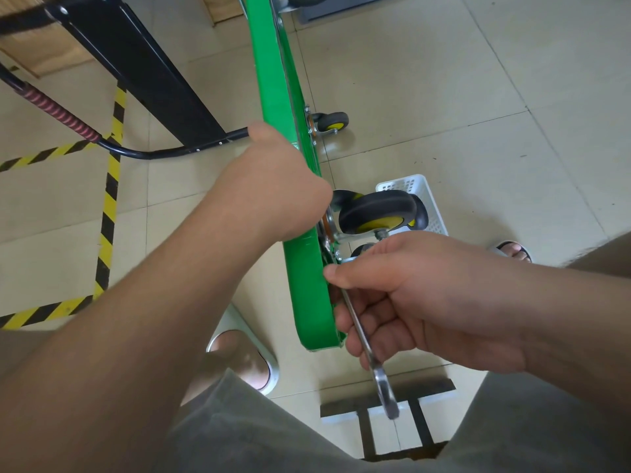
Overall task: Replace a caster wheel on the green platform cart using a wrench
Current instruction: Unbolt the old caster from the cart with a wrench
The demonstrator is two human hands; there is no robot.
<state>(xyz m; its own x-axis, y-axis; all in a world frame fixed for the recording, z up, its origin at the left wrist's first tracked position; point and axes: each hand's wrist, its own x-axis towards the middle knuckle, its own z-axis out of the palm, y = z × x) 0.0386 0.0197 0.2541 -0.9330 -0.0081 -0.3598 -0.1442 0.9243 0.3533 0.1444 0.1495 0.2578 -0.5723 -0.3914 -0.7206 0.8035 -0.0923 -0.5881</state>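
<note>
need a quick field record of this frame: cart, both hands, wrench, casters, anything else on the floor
cart: green platform cart, tipped up on its edge, wheels facing frame right
left hand: left hand holds the cart's edge
right hand: right hand, grip curled round the wrench
wrench: upper end at the caster mount, hidden by fingers; free end points toward the viewer
near caster: near caster, black tyre, yellow hub, on its bracket
far caster: far caster, mounted
floor: white basket behind the near caster
</note>
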